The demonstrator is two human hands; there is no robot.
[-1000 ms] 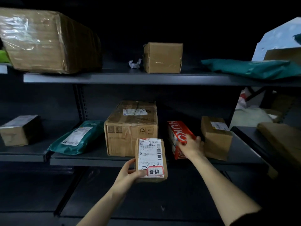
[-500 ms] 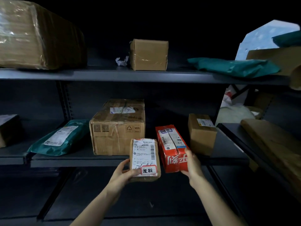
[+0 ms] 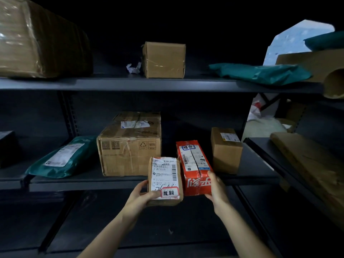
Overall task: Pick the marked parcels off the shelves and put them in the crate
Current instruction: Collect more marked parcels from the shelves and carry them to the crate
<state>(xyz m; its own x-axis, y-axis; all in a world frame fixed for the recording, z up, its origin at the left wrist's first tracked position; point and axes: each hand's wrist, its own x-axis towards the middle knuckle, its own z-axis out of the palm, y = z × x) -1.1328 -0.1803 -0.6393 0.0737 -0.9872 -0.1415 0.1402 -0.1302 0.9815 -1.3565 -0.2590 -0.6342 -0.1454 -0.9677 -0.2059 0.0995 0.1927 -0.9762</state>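
— Left hand?
— Gripping the small brown parcel at its lower left corner, thumb on the label beside a red-bordered sticker.
— Right hand?
— Curled round the bottom end of the red parcel, label side up.
— Whereabouts?
— Side by side, nearly touching, just in front of the middle shelf, below the large carton and the smaller box.

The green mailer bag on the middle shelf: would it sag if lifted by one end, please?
The green mailer bag probably sags: its plastic looks soft and wrinkled. The glossy film may be slippery. Lying flat, it should not tip.
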